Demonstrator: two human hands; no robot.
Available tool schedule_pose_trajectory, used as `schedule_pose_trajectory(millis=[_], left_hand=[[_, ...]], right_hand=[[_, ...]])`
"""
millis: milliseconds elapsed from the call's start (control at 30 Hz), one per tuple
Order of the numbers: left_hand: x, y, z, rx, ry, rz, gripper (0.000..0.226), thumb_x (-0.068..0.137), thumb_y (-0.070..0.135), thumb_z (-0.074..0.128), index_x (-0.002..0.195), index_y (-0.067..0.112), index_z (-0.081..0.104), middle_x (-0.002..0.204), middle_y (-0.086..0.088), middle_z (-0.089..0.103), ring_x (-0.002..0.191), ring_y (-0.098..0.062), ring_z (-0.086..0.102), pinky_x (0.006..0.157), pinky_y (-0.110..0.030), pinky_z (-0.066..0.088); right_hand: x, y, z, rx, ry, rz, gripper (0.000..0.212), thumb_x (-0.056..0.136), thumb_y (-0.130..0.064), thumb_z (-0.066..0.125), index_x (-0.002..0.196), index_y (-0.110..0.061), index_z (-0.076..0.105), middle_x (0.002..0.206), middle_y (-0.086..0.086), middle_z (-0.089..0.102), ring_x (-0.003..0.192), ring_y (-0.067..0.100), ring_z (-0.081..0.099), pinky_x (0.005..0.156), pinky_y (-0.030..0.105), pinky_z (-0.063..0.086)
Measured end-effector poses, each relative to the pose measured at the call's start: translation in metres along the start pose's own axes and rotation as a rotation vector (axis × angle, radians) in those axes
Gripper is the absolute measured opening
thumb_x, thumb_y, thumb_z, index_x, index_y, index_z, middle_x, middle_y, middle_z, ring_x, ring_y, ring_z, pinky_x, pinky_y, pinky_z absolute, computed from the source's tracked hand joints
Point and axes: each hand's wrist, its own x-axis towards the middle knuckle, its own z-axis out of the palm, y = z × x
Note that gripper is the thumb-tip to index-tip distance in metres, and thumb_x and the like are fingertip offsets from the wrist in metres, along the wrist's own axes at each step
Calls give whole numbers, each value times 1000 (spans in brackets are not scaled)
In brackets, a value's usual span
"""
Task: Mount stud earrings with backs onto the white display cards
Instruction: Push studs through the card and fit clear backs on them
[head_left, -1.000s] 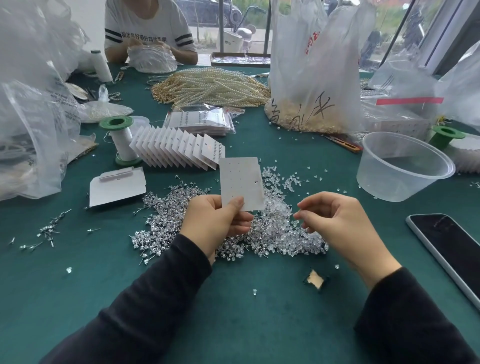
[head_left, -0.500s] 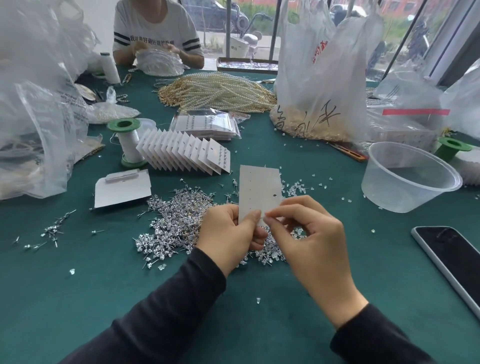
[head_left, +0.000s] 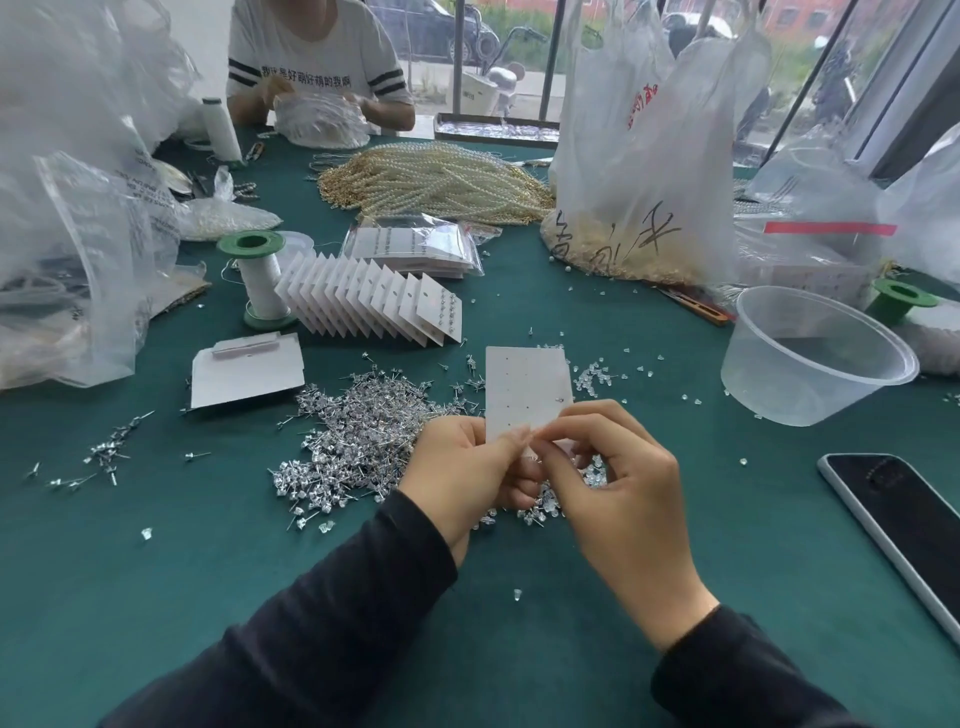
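left hand (head_left: 467, 470) pinches the upright white card (head_left: 527, 387) at its bottom edge; right hand (head_left: 618, 488) pinches beside it.

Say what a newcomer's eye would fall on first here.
The two hands at centre: the left hand holds up a white display card while the right hand pinches at its lower edge. Under them a glittering heap of stud earrings spreads over the green table, with pearl strands piled farther back.

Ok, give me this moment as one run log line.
left hand: holds card | right hand: pinches card's lower edge | studs: loose pile on table
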Motion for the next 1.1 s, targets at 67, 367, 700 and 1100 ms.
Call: schedule_pose_trajectory(millis=[67, 367, 700, 1100], left_hand=[[0, 1, -1, 23, 3, -1, 29, 90, 4, 50, 61, 3, 54, 38, 2, 53, 31, -8, 46, 32, -15, 38], [3, -2, -3, 230, 89, 140, 24, 87, 9, 56, 63, 9, 55, 33, 6, 52, 29, -3, 45, 33, -12, 35], [4, -8, -3, 386, 177, 240, 29, 83, 15, 60, 55, 18, 57, 36, 8, 55, 35, -4, 49, 42, -20, 41], [5, -10, -4, 337, 134, 254, 36, 87, 11, 56, 51, 16, 52, 34, 6, 48, 33, -10, 44, 40, -19, 35]], right_hand=[[0, 1, 0, 19, -22, 21, 15, 72, 4, 74, 71, -9, 69, 78, -3, 63, 71, 7, 56, 65, 13, 41], [0, -1, 1, 42, 26, -18, 9, 74, 0, 70, 71, -8, 66, 79, -4, 61, 62, 7, 51, 59, 19, 44], [-4, 1, 4, -148, 14, -112, 11, 74, 4, 70, 71, -6, 65, 79, -1, 59, 64, 5, 48, 63, 12, 41], [-5, 2, 8, -148, 25, -112, 11, 74, 8, 67, 73, -3, 68, 79, 1, 60, 67, 9, 54, 62, 13, 45]])
